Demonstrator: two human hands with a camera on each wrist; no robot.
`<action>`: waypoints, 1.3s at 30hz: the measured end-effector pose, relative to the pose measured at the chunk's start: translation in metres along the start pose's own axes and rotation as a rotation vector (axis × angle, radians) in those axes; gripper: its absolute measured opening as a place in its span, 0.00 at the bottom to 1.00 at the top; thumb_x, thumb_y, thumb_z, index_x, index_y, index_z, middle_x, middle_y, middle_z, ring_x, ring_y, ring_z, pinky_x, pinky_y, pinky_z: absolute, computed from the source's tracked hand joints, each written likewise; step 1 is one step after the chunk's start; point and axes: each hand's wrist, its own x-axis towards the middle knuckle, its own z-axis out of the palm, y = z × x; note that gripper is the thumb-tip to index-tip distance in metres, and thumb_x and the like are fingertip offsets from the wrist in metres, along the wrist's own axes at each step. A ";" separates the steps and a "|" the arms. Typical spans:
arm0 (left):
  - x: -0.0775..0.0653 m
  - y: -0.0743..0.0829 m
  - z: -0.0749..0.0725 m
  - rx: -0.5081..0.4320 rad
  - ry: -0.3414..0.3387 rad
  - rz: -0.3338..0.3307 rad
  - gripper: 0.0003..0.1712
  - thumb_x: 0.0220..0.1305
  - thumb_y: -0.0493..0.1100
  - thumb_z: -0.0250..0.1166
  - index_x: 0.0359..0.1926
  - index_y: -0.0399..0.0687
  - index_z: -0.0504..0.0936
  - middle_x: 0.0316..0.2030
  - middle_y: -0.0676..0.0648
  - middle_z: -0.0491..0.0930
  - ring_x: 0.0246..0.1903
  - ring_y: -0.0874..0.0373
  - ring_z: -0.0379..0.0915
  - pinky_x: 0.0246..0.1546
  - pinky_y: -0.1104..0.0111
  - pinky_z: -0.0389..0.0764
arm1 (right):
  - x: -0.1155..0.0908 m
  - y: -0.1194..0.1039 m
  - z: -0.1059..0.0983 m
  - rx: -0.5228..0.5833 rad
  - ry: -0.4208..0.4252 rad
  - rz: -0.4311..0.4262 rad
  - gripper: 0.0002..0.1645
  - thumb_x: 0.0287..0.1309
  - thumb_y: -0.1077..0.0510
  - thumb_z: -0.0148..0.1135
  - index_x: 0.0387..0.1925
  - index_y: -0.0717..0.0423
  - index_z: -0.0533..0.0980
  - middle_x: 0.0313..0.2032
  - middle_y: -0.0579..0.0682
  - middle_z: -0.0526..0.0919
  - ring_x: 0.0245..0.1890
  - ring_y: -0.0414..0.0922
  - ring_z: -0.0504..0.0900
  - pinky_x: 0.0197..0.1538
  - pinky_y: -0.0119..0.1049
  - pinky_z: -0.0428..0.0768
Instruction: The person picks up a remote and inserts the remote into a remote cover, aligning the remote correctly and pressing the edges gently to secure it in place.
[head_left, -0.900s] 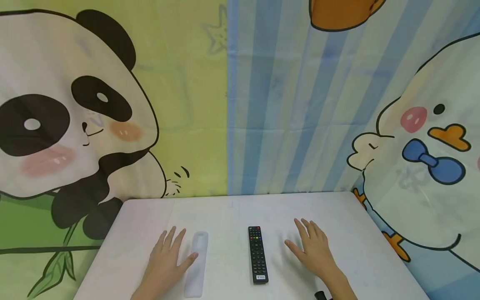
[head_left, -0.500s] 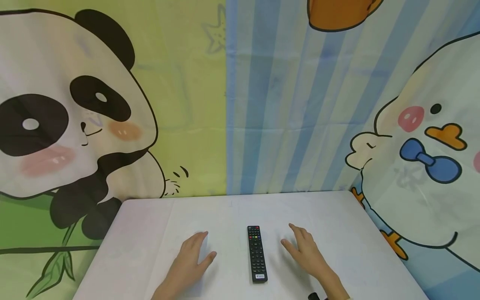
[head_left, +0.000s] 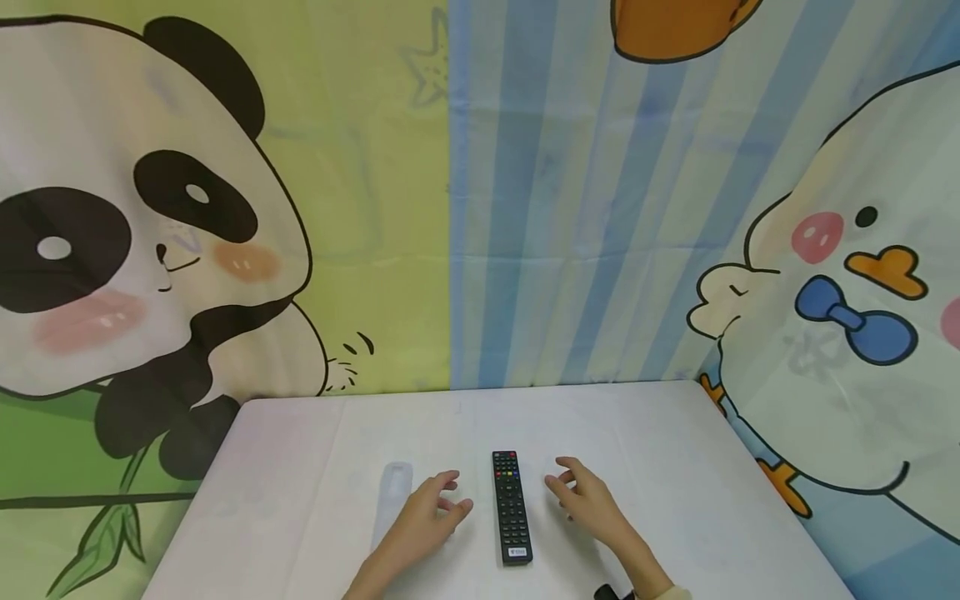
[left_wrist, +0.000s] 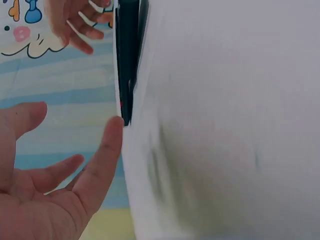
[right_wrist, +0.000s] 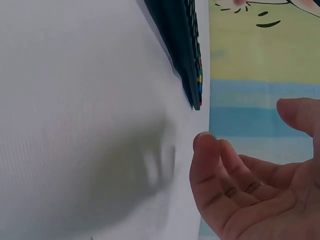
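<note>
A black remote control (head_left: 512, 508) lies lengthwise on the white table, its buttons facing up and a white label at its near end. To its left my left hand (head_left: 423, 518) hovers with loosely bent fingers, apart from the remote. My right hand (head_left: 590, 502) hangs on the other side, fingers bent and holding nothing. Partly behind my left hand lies a long translucent sleeve (head_left: 392, 496). The left wrist view shows the remote's side edge (left_wrist: 127, 55) beyond my fingers; in the right wrist view, the remote (right_wrist: 177, 45) points toward my fingertips.
The white table (head_left: 600, 417) ends at a cloth backdrop (head_left: 555, 208) printed with a panda and a duck. Near the front edge, by my right forearm, a small black object (head_left: 606, 592) is partly cut off by the frame.
My left hand has moved right, across the translucent sleeve, toward the remote. My right hand has come slightly left, and the fingers of both hands have bent more. The remote stays on the table.
</note>
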 end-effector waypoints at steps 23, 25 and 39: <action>0.024 0.001 0.042 -0.317 -0.127 -0.116 0.33 0.66 0.43 0.68 0.64 0.28 0.68 0.48 0.40 0.78 0.29 0.51 0.83 0.26 0.62 0.85 | 0.004 -0.001 0.032 0.251 -0.214 0.054 0.31 0.73 0.49 0.57 0.62 0.71 0.67 0.35 0.55 0.78 0.24 0.49 0.83 0.23 0.43 0.83; 0.025 0.003 0.044 -0.330 -0.137 -0.123 0.32 0.65 0.41 0.69 0.63 0.27 0.69 0.47 0.40 0.79 0.29 0.51 0.84 0.26 0.62 0.85 | 0.005 -0.001 0.033 0.247 -0.226 0.048 0.31 0.73 0.49 0.57 0.61 0.72 0.67 0.34 0.55 0.79 0.22 0.49 0.83 0.22 0.43 0.83; 0.033 0.000 0.053 -0.362 -0.165 -0.153 0.27 0.63 0.33 0.68 0.61 0.29 0.71 0.42 0.43 0.78 0.26 0.53 0.83 0.25 0.63 0.85 | 0.007 0.008 0.041 0.244 -0.274 0.024 0.17 0.68 0.56 0.62 0.47 0.68 0.72 0.24 0.53 0.80 0.16 0.44 0.81 0.20 0.39 0.82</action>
